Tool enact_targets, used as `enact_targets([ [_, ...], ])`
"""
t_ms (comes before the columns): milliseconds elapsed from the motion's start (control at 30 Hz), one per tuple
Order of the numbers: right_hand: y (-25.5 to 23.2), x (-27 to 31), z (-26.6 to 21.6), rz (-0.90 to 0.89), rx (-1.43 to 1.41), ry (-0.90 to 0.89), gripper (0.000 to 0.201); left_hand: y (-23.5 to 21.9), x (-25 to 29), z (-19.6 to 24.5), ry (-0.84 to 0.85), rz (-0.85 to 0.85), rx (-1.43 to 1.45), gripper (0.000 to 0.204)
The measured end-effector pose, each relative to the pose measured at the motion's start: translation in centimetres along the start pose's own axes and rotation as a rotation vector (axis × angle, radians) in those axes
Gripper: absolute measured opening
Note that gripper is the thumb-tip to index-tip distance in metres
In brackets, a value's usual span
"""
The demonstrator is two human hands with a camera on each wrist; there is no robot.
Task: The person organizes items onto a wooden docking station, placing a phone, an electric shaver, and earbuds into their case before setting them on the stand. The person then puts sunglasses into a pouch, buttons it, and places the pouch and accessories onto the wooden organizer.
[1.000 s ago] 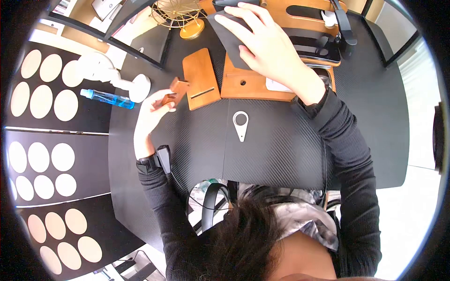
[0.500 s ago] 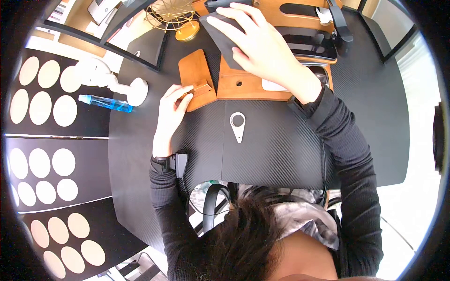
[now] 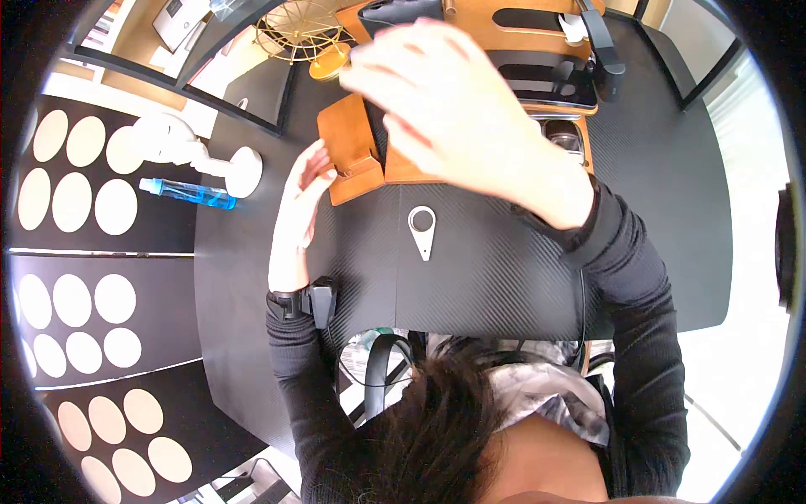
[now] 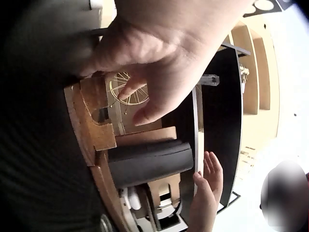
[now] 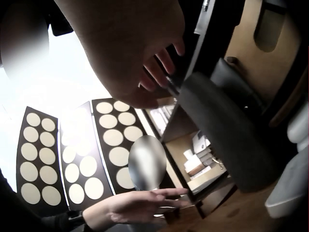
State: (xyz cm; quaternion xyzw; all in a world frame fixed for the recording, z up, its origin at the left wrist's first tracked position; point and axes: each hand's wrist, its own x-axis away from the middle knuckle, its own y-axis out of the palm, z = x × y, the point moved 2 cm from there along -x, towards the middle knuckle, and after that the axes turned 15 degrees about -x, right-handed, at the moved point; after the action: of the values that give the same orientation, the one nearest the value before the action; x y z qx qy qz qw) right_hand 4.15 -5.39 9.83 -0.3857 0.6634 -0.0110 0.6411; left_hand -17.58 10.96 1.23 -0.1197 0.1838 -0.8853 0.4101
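My left hand (image 3: 302, 189) is beside a tilted wooden board (image 3: 342, 134), fingers loosely extended and apart. A small notched wooden piece (image 3: 361, 166) sits across the lower part of that board; its notch faces my thumb in the left wrist view. My right hand (image 3: 462, 113), blurred in the head view, is raised over the wooden desk organizer (image 3: 407, 170) with fingers extended and nothing held. A dark grey slab (image 4: 149, 164) stands on the organizer, apart from the right hand's fingers (image 4: 212, 169); in the head view that hand hides it.
A white ring-shaped tag (image 3: 422, 231) lies on the black desk (image 3: 495, 277). Behind stand a gold wire wheel ornament (image 3: 306, 34) and a dark pouch (image 3: 399, 13). A white lamp (image 3: 243, 172) and a blue bottle (image 3: 189, 193) are at the left, a phone (image 3: 546, 80) at the right.
My left hand brought the small wooden piece onto the board, then let go of it. My right hand has come off the grey slab and moved up towards the head camera.
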Motion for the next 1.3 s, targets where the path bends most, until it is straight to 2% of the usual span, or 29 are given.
enact_targets([
  [33,0.3,0.3,-0.7,-0.068,-0.102,-0.026,0.035,-0.3,0.0,-0.4,-0.002,0.001,0.0,0.057],
  [100,0.9,0.9,-2.6,-0.472,-0.236,0.09,0.022,-1.3,-0.3,-1.7,-0.052,0.058,0.177,0.055],
  [167,2.7,3.1,-3.3,-0.458,-0.265,-0.055,0.021,-1.4,-0.4,-1.9,-0.074,0.101,0.171,0.053],
  [233,3.2,4.2,-3.6,-0.454,-0.267,-0.05,0.023,-1.7,-0.7,-2.2,-0.128,0.045,0.275,0.051],
  [300,3.6,4.6,-3.7,-0.628,-0.313,0.046,0.026,-1.8,-1.0,-2.6,-0.153,0.014,0.278,0.047],
  [367,4.4,6.4,-3.5,-0.616,-0.327,0.038,0.023,-1.6,-0.8,-2.0,-0.188,0.022,0.072,0.047],
  [433,5.0,7.6,-3.8,-0.798,-0.323,0.117,0.016,-1.6,-0.7,-1.9,-0.168,0.009,0.037,0.042],
  [467,5.2,7.8,-3.9,-0.703,-0.338,0.087,0.011,-1.5,-0.6,-1.9,-0.14,0.008,0.003,0.045],
  [533,5.5,7.9,-3.7,-0.707,-0.348,0.101,0.011,-0.9,-0.4,-1.4,-0.11,0.007,-0.029,0.047],
  [600,5.3,7.8,-3.5,-0.713,-0.358,0.113,0.011,0.1,0.4,-0.2,-0.005,0.106,-0.171,0.053],
  [733,4.8,7.7,-2.4,-0.692,-0.446,0.151,0.008,-0.1,0.3,0.4,-0.098,0.115,-0.028,0.058],
  [900,4.6,7.5,-1.2,-0.72,-0.558,0.106,0.01,-0.9,-0.1,-0.6,-0.122,0.094,-0.037,0.06],
  [967,2.9,6.5,-1.3,-0.766,-0.595,0.198,0.01,-1.2,-0.3,-1.0,-0.121,0.018,-0.019,0.061],
  [1033,2.5,5.5,-0.2,-0.943,-0.792,0.41,0.011,-1.6,-0.4,-1.4,-0.157,-0.028,0.079,0.057],
  [1067,0.8,4.1,0.0,-0.951,-0.803,0.461,0.014,-1.6,-0.6,-1.8,-0.189,-0.108,0.162,0.053],
  [1100,-0.3,3.1,0.5,-0.88,-0.835,0.413,0.015,-1.5,-0.6,-2.1,-0.221,-0.189,0.248,0.049],
  [1167,-2.7,1.7,1.8,-0.823,-0.81,0.454,0.013,-1.6,-0.3,-1.4,-0.203,-0.182,0.245,0.047],
  [1200,-4.0,1.5,2.5,-0.63,-0.785,0.348,0.014,-1.7,-0.1,-1.1,-0.182,-0.177,0.236,0.044],
  [1233,-5.0,1.1,3.3,-0.585,-0.802,0.431,0.014,-2.3,-0.3,-1.6,-0.129,-0.161,0.269,0.044],
  [1300,-7.1,0.6,4.8,-0.414,-0.686,0.456,0.014,-2.9,-0.7,-2.3,0.017,-0.104,0.346,0.049],
])
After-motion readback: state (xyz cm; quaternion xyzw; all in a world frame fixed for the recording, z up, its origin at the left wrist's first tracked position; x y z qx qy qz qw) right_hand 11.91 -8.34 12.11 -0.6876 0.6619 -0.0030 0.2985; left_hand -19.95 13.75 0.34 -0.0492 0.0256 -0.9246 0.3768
